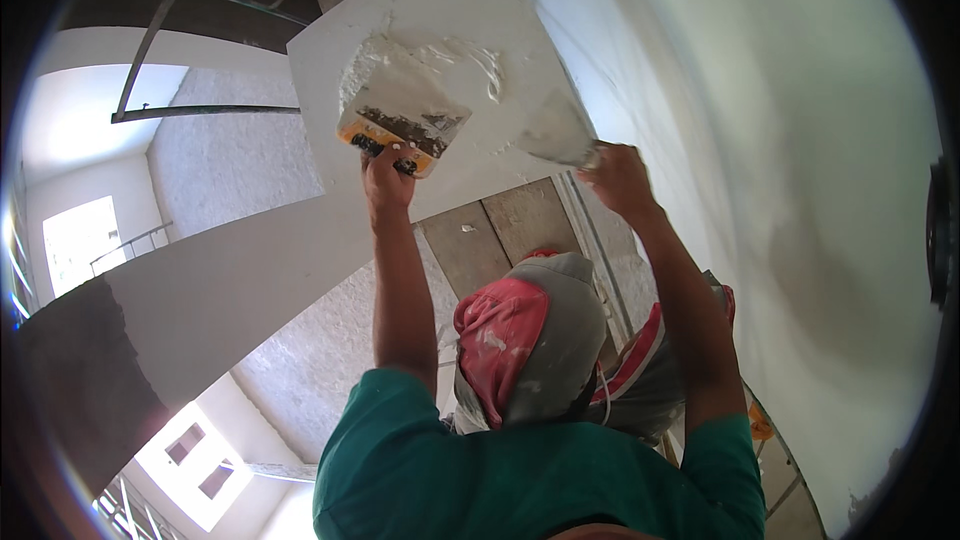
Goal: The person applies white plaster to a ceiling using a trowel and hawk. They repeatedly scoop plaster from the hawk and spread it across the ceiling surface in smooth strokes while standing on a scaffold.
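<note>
Both arms, in teal short sleeves, reach up from the lower edge. My left hand (388, 178) grips the orange-and-black handle of a wide plastering trowel (398, 105) loaded with white plaster. My right hand (620, 175) holds a smaller putty blade (560, 132), also coated in plaster, just right of the trowel. Both tools are pressed to a smooth white overhead slab (450, 0), where a patch of wet plaster (470, 55) is smeared. A head wrapped in red and grey cloth (530, 340) shows between the forearms.
A smooth white plastered wall (800, 140) fills the right side. Wooden boards (500, 230) lie behind the arms. Dark metal bars (200, 112) cross the upper left beside a rough plaster wall (240, 160). Bright window openings (80, 240) (190, 455) sit at left.
</note>
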